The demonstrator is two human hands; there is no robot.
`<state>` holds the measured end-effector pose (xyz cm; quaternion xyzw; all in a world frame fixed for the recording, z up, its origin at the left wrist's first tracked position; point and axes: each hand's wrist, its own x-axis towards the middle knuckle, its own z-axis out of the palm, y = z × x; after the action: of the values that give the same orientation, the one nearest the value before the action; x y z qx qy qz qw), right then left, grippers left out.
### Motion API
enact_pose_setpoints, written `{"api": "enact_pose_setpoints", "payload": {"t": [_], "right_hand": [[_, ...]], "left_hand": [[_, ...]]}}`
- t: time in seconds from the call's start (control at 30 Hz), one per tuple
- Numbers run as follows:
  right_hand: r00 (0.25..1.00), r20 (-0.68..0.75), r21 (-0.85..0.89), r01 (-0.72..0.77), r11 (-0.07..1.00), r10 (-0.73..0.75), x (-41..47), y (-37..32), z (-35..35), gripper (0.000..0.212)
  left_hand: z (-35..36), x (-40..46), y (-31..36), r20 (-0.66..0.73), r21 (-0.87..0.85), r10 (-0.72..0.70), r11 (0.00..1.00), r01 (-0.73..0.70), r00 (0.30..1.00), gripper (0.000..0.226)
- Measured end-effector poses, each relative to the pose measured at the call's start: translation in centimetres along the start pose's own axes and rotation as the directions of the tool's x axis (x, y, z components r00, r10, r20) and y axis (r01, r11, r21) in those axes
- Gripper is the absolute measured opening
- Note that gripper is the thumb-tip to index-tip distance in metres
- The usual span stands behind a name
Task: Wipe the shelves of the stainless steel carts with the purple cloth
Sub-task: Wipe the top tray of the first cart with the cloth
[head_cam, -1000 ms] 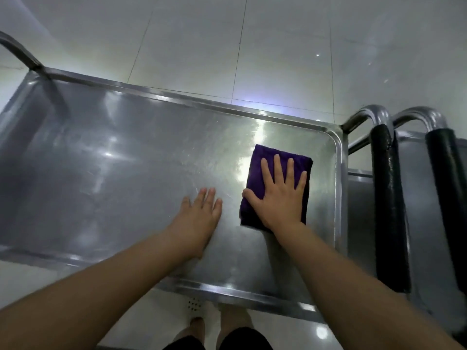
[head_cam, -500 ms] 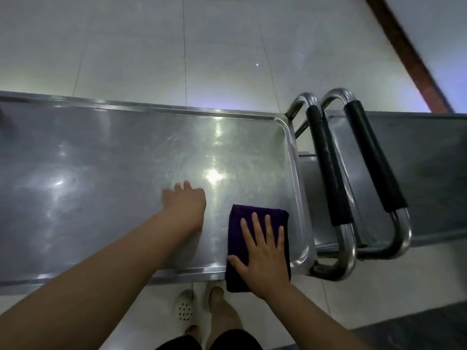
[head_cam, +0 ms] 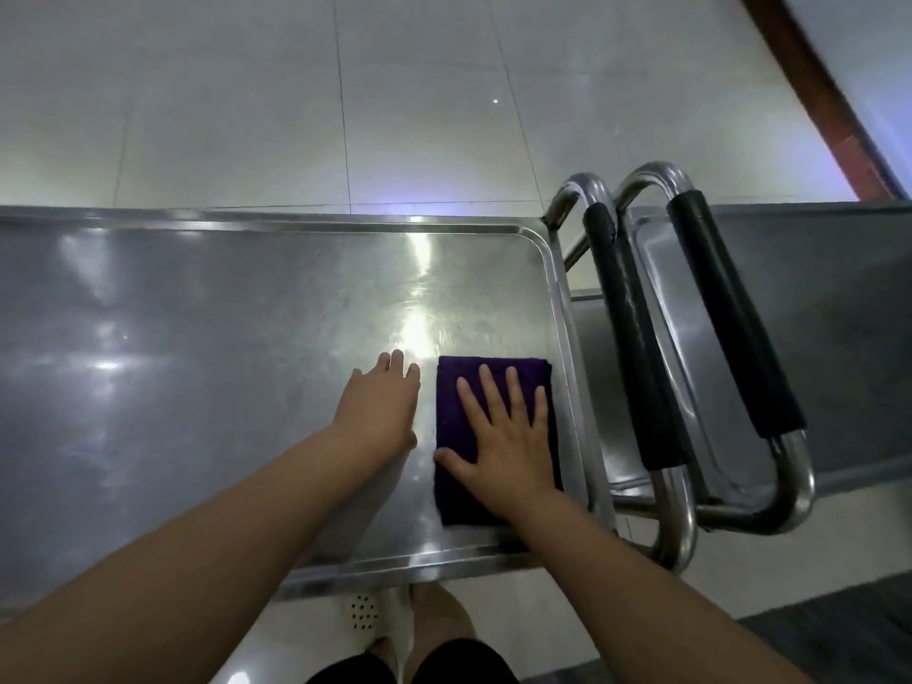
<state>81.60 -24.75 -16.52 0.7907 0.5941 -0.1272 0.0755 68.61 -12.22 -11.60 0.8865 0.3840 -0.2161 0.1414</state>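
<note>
Head view: right hand (head_cam: 503, 436) presses flat on the purple cloth (head_cam: 454, 422), pushed forward from the shelf (head_cam: 222, 338) near edge; left hand (head_cam: 382, 412) rests open beside it; right end nearly wiped.

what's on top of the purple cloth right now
The right hand lies flat on the purple cloth, fingers spread. The shelf beneath the cloth is covered.

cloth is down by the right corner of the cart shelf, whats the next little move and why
Probably slide the right hand, flat on the purple cloth, leftward along the shelf. The cloth sits against the right rim, and a wide bare stretch lies left. The left hand beside it would need to shift first.
</note>
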Motion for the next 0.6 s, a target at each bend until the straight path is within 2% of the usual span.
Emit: {"api": "enact_pose_setpoints", "payload": {"t": [0.13,0.27,0.43,0.6], "right_hand": [[1.0,-0.019,-0.052,-0.001,0.999,0.0,6.2,0.4,-1.8,0.088],[0.999,-0.05,-0.032,0.02,0.999,-0.022,12.3,0.6,-3.8,0.089],[0.997,-0.059,-0.037,0.05,0.998,-0.052,18.6,1.0,-5.9,0.087],[0.992,-0.075,-0.065,0.095,0.993,-0.1,20.1,1.7,-6.2,0.087]], "left_hand": [[0.0,0.4,-0.4,0.065,0.006,0.006,1.0,-0.007,0.998,0.089],[0.3,0.8,-0.8,0.094,0.006,0.014,1.0,-0.014,0.996,0.09],[0.9,1.0,-1.0,0.075,-0.033,0.019,0.999,-0.016,0.997,0.087],[1.5,1.3,-1.3,0.061,-0.063,0.023,0.998,-0.02,0.998,0.086]]}}
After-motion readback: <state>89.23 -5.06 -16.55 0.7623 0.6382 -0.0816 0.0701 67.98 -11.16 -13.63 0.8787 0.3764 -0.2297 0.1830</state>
